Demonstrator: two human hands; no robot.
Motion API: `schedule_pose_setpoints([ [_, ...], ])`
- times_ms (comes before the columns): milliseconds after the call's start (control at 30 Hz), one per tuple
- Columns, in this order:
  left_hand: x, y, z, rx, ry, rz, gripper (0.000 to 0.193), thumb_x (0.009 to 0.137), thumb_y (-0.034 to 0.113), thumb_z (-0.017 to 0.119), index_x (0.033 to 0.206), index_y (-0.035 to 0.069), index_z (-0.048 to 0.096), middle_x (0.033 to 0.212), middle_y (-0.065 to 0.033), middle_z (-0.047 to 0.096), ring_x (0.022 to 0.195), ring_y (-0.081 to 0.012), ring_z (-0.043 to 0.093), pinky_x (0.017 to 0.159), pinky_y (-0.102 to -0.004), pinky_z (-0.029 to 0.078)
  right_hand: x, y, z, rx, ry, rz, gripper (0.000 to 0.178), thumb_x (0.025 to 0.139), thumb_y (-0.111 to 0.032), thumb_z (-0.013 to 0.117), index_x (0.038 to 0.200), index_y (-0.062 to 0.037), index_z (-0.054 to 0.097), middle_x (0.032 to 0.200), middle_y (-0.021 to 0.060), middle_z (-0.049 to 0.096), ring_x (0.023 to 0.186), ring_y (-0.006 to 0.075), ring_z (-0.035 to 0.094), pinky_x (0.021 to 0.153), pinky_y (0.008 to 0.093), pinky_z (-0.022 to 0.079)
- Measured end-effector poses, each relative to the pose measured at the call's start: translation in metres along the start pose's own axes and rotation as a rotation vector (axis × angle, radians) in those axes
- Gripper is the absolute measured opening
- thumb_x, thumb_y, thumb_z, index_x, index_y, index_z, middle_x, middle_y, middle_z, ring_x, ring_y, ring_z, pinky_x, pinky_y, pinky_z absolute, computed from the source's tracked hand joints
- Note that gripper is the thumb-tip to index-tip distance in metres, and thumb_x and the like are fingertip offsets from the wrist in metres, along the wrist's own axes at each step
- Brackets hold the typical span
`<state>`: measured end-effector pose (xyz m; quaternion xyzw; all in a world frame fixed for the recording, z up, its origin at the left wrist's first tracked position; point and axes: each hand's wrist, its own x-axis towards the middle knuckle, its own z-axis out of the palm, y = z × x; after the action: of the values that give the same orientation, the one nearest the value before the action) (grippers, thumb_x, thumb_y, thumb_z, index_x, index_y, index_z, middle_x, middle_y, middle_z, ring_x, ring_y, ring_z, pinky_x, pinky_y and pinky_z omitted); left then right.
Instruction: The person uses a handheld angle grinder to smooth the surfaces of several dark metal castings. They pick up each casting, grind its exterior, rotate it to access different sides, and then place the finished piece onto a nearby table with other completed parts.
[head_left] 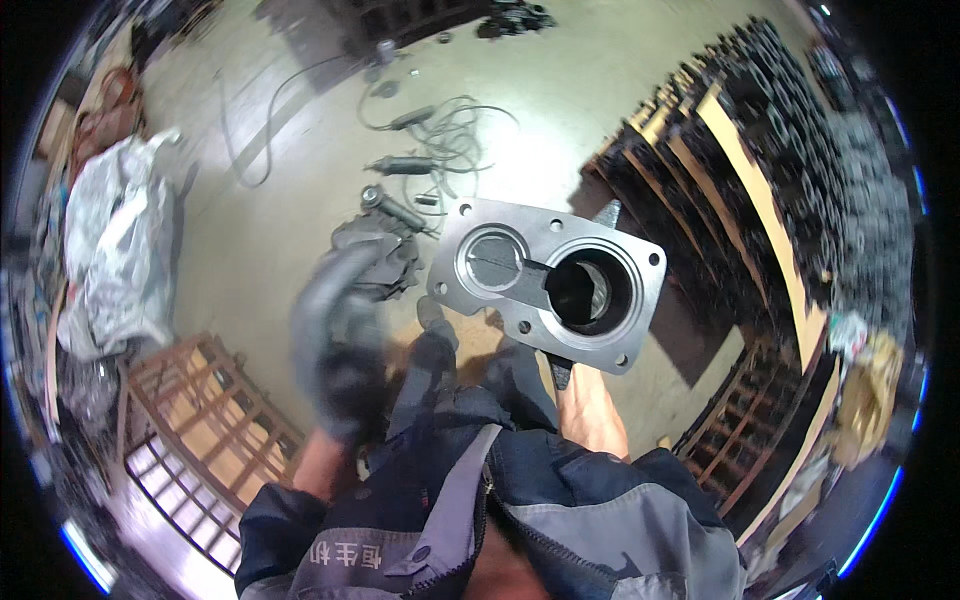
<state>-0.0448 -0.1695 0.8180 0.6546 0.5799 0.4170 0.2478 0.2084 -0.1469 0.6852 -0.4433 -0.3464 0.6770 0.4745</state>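
Observation:
A flat-faced grey metal casting [540, 225] is held up in front of me. Its machined flange has several bolt holes, a large dark round bore on the right and a shallower round recess on the left, joined by a slot. My right hand [561, 372] supports it from behind and below; most of the fingers are hidden by the casting, with dark glove showing at its edge. My left hand [340, 335], in a grey and black glove, is off to the left of the casting and apart from it, its fingers smeared by motion.
Corded handheld power tools [405, 166] and tangled cables lie on the floor ahead, near a crumpled grey thing [375, 255]. Stacks of dark metal parts [775, 130] between boards rise at the right. Brown metal racks [210, 410] stand low left, beside a plastic-wrapped bundle [120, 240].

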Motion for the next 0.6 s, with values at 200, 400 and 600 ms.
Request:
schedule_pose_setpoints([
  [200, -0.02, 0.046, 0.075, -0.059, -0.037, 0.133, 0.035, 0.103, 0.026, 0.053, 0.122, -0.002, 0.062, 0.122, -0.0169, 0.065, 0.115, -0.0261, 0.061, 0.102, -0.0384, 0.045, -0.076, -0.011, -0.088, 0.091, 0.191, -0.118, 0.037, 0.097, -0.017, 0.057, 0.129, 0.0015, 0.057, 0.116, 0.0132, 0.066, 0.103, 0.0219, 0.066, 0.088, 0.0349, 0.058],
  [400, -0.087, 0.15, 0.215, -0.408, -0.61, 0.108, 0.056, 0.094, 0.036, 0.067, 0.13, -0.006, 0.055, 0.123, -0.0252, 0.063, 0.114, -0.0344, 0.064, 0.096, -0.0421, 0.051, -0.166, -0.01, -0.197, 0.237, 0.318, -0.202, 0.037, 0.097, -0.019, 0.059, 0.128, 0.002, 0.058, 0.113, 0.013, 0.067, 0.101, 0.0212, 0.067, 0.085, 0.034, 0.059],
  [600, -0.144, 0.249, 0.317, -0.461, -0.725, -0.182, 0.063, 0.087, 0.012, 0.073, 0.139, -0.009, 0.044, 0.123, -0.0259, 0.062, 0.108, -0.0295, 0.066, 0.089, -0.0363, 0.054, -0.271, -0.008, -0.267, 0.355, 0.479, -0.237, 0.038, 0.096, -0.02, 0.06, 0.126, 0.0024, 0.06, 0.111, 0.0127, 0.068, 0.099, 0.0205, 0.068, 0.083, 0.0332, 0.06],
])
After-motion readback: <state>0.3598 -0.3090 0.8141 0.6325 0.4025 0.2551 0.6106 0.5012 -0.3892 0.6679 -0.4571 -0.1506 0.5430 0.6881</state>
